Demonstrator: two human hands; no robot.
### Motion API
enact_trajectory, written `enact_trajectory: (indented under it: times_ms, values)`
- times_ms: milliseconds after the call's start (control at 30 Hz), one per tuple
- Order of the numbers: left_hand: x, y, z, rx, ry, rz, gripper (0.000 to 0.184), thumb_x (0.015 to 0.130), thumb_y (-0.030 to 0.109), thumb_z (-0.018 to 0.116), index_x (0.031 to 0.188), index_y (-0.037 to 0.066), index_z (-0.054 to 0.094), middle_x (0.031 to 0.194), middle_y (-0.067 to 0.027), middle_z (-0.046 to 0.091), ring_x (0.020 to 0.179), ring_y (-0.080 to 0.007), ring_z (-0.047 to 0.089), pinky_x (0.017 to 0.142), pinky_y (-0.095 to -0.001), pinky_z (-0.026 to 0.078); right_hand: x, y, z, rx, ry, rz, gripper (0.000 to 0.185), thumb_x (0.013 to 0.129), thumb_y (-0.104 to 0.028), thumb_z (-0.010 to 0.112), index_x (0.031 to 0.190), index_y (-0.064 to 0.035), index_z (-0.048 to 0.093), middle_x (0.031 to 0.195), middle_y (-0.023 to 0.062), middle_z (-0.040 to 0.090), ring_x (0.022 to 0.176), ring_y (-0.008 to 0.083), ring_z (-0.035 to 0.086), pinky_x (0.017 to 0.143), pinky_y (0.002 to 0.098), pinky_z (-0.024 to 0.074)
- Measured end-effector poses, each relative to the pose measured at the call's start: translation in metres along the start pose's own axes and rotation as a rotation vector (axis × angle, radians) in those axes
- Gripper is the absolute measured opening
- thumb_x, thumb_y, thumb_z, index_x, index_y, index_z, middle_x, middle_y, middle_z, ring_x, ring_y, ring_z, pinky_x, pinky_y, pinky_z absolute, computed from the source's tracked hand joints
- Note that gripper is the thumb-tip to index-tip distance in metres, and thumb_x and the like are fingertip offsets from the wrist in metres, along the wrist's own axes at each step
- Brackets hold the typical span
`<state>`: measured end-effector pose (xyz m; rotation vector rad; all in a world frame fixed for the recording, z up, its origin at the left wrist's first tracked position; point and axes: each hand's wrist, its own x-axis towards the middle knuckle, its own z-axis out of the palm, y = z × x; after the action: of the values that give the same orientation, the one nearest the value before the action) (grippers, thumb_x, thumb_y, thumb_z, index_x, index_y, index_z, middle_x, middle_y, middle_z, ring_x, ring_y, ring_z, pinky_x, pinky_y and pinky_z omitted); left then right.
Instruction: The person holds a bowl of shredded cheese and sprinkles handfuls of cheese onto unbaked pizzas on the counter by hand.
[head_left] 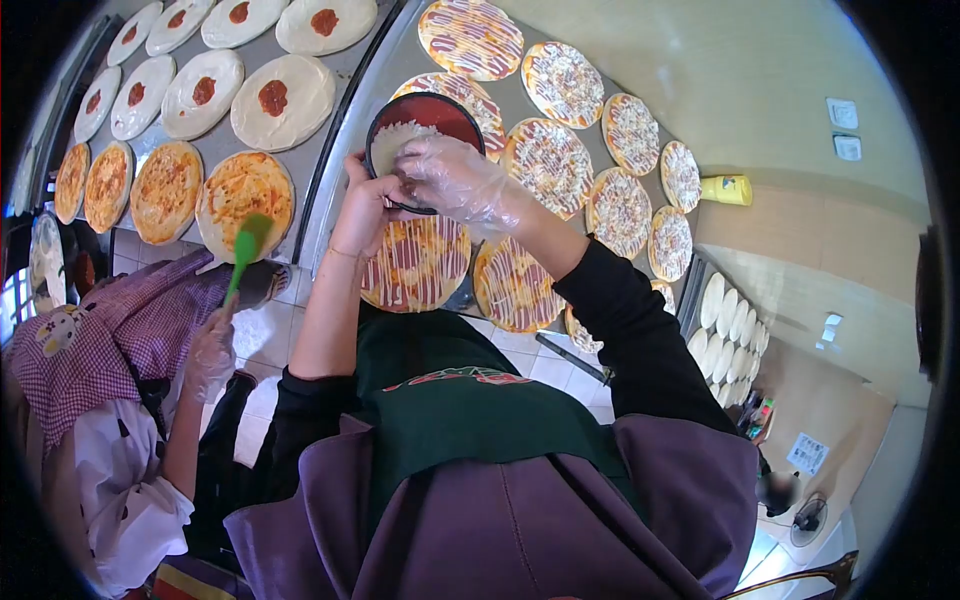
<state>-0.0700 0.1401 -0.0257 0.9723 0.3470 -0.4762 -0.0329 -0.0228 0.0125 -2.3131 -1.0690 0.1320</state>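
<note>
Bowl [452, 114] of white shreds [396, 142] beneath gloved right hand [448, 182], grip unclear; left hand [368, 206] tight around bowl's edge.

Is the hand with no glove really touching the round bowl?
Touching. The head view shows the bare left hand wrapped against the near side of the bowl, with no gap between them.
</note>
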Motion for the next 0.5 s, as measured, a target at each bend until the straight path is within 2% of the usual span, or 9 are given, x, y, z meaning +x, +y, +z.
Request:
enact_trajectory:
  times_ms: [33,167,233,367,433,467,500]
  values:
    - [-0.003,0.004,0.003,0.008,0.028,0.01,0.055,0.068,-0.003,0.044,0.119,0.011,0.027,0.108,-0.0118,0.045,0.085,-0.0226,0.057,0.062,-0.0405,0.058,-0.001,0.001,-0.003,-0.013,-0.098,0.048,0.026,0.07,-0.009,0.065,0.095,-0.0022,0.064,0.101,0.0141,0.06,0.096,0.0323,0.058,0.082,0.0388,0.0473]
    - [-0.003,0.008,0.004,0.048,0.095,0.041,0.056,0.068,-0.002,0.046,0.119,0.011,0.026,0.11,-0.0119,0.045,0.087,-0.0233,0.056,0.061,-0.0401,0.058,-0.001,0.012,-0.002,-0.204,-0.085,0.115,0.021,0.07,-0.012,0.065,0.089,-0.0031,0.065,0.094,0.0147,0.06,0.094,0.0329,0.058,0.082,0.0394,0.0467]
    - [-0.003,0.009,0.01,0.054,0.118,0.055,0.057,0.068,-0.002,0.047,0.12,0.011,0.025,0.109,-0.0122,0.045,0.086,-0.0235,0.056,0.061,-0.0397,0.058,0.002,0.012,0.0,-0.194,-0.044,0.271,0.02,0.071,-0.013,0.065,0.088,-0.0036,0.065,0.095,0.0153,0.06,0.093,0.034,0.058,0.081,0.0403,0.0471]
    - [0.002,0.005,0.021,0.051,0.149,0.071,0.062,0.068,-0.001,0.048,0.123,0.01,0.021,0.109,-0.0134,0.045,0.083,-0.0234,0.056,0.061,-0.0378,0.058,0.001,0.02,0.016,-0.166,-0.04,0.28,0.028,0.071,-0.016,0.067,0.096,-0.0042,0.066,0.097,0.015,0.062,0.093,0.0328,0.059,0.081,0.0386,0.0481]
    - [0.004,0.003,0.023,0.051,0.12,0.071,0.064,0.068,-0.001,0.049,0.125,0.01,0.02,0.109,-0.0136,0.044,0.084,-0.0232,0.056,0.061,-0.0375,0.058,0.003,0.021,0.021,-0.043,0.122,0.256,0.032,0.069,-0.018,0.07,0.097,-0.0021,0.067,0.095,0.019,0.063,0.09,0.0355,0.06,0.081,0.0378,0.0482]
    - [0.004,0.003,0.023,0.053,0.091,0.07,0.066,0.068,-0.001,0.049,0.126,0.01,0.019,0.109,-0.0138,0.044,0.084,-0.023,0.056,0.061,-0.0373,0.057,0.003,0.022,0.022,-0.044,0.12,0.256,0.032,0.069,-0.018,0.07,0.097,-0.0021,0.067,0.095,0.019,0.063,0.09,0.0355,0.06,0.081,0.0378,0.0482]
    - [0.006,0.002,0.022,0.052,0.092,0.071,0.066,0.068,-0.001,0.049,0.126,0.01,0.019,0.109,-0.0138,0.044,0.084,-0.023,0.056,0.061,-0.0373,0.057,0.008,0.012,0.013,0.01,0.094,0.353,0.034,0.068,-0.017,0.071,0.097,-0.0002,0.066,0.093,0.0193,0.064,0.088,0.033,0.061,0.08,0.0363,0.0485]
